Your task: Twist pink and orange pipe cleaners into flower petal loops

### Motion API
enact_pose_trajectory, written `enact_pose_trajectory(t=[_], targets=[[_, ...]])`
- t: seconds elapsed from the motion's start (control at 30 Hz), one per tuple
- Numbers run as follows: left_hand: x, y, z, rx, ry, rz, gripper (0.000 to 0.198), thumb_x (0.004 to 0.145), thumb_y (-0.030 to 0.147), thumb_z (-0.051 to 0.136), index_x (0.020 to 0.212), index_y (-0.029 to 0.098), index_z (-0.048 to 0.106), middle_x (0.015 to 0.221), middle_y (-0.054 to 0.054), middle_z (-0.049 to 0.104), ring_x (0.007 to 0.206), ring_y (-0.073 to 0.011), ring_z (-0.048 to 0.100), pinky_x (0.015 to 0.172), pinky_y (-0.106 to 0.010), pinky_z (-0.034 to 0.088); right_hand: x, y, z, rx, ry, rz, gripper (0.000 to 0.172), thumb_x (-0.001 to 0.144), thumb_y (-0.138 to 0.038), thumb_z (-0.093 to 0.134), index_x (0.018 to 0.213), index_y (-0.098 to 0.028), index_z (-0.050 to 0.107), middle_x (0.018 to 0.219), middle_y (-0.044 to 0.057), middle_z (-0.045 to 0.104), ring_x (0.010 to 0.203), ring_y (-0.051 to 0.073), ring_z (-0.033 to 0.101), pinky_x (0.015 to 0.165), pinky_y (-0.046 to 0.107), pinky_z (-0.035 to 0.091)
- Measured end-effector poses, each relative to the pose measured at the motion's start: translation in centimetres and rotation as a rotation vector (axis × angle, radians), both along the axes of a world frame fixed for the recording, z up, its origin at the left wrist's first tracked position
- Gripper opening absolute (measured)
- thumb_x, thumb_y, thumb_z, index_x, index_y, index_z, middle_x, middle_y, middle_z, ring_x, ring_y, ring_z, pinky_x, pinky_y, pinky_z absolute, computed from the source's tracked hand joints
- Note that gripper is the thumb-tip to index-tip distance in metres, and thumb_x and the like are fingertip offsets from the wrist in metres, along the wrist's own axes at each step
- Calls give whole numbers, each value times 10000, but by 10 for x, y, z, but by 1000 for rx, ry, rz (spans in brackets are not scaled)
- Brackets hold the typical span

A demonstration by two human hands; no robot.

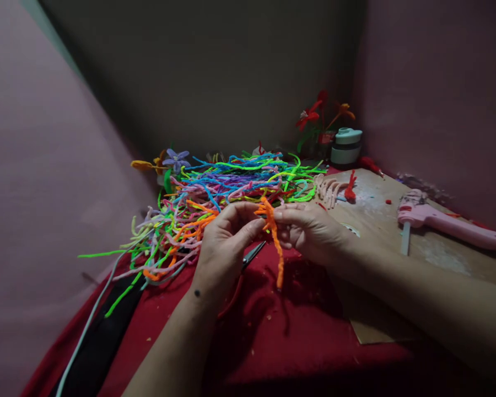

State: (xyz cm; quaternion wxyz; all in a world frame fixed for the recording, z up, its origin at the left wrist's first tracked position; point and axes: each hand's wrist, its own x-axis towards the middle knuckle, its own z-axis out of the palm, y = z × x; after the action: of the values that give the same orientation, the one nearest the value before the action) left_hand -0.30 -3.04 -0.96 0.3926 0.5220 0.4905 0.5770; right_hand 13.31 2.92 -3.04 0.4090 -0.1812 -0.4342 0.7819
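An orange pipe cleaner [278, 251] is pinched between my two hands, its twisted end hanging down over the red cloth. My left hand [231, 237] closes thumb and fingers on the bunched upper part from the left. From the other side, my right hand [308, 226] grips the same bunched part between thumb and forefinger. Below the hands lies a pair of scissors [253, 255], partly hidden by my left hand. Right behind them spreads a large heap of many-coloured pipe cleaners [235, 179].
A pink glue gun [454, 220] rests on a brown board [434, 259] at the right. Behind stand a lidded pale-green container [346, 148] and red pipe-cleaner flowers [310, 116]. A purple flower [177, 160] is at the back left. A pale cable [89, 322] runs down the left.
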Motion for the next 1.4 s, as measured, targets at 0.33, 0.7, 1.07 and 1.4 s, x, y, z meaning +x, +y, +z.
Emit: enact_pose_trajectory(t=[0.33, 0.7, 1.07, 1.4], targets=[[0, -3, 1, -63, -71, -39, 106, 719, 235, 677, 766, 141, 686, 687, 10, 630, 589, -66, 541, 609, -175, 452, 1, -3, -4, -230, -1, 343, 74, 603, -140, 628, 661, -146, 582, 468, -49, 470, 393, 51, 371, 379, 176, 315], [-2, -1, 2, -76, -61, -11, 123, 720, 260, 686, 725, 139, 663, 647, 22, 604, 572, -60, 520, 570, -169, 426, 1, -9, -7, 246, -364, 11, 243, 631, -323, 716, 546, -133, 590, 511, -34, 468, 498, 70, 365, 524, 261, 257], [-13, 4, -2, -189, -1, -185, 169, 747, 293, 663, 843, 154, 652, 719, -3, 602, 650, -97, 545, 635, -216, 437, 4, -8, -6, 276, -422, 66, 306, 658, -370, 686, 537, -141, 523, 519, -47, 398, 506, 69, 284, 519, 264, 216], [-11, 1, 3, -197, 129, -171, 176, 746, 304, 654, 729, 136, 604, 669, 15, 570, 613, -73, 499, 589, -186, 394, 5, -11, -6, 287, -406, 118, 295, 668, -398, 680, 591, -133, 577, 515, -43, 432, 479, 63, 316, 496, 248, 229]])
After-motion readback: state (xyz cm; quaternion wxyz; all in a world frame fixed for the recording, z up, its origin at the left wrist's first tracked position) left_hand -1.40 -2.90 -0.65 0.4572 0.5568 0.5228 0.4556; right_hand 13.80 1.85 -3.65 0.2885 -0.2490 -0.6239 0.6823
